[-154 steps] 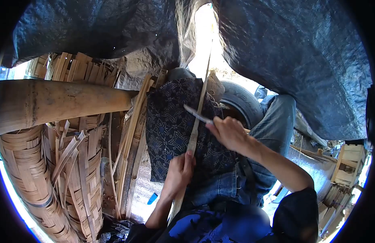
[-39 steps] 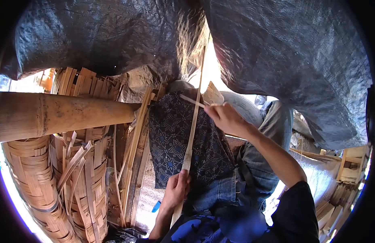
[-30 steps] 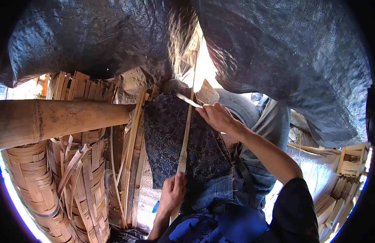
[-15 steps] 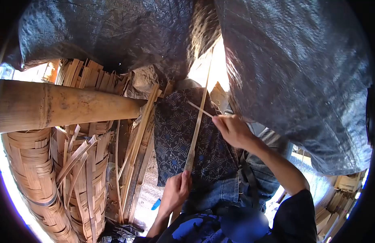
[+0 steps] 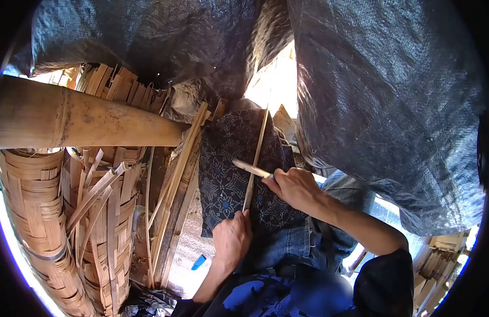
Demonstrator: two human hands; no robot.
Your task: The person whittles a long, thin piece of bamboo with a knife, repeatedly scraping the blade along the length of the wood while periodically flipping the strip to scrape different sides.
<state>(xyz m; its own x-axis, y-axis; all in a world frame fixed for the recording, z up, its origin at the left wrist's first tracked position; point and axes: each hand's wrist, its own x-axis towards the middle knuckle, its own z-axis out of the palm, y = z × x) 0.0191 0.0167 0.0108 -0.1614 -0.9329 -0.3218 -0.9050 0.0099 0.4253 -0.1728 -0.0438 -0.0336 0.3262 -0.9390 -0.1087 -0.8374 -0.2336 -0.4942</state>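
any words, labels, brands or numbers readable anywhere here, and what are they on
None that can be read.
The knife in the right hand: no lettering shows.
The patterned cloth: a printed design, no words.
The dark shirt: blue shapes, partly blurred; I cannot tell whether they include text.

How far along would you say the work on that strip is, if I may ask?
The strip is already long and narrow. The left hand holds it over the patterned cloth while the right hand has the knife across it. The wider part near the left hand perhaps needs thinning; how much, I cannot tell.
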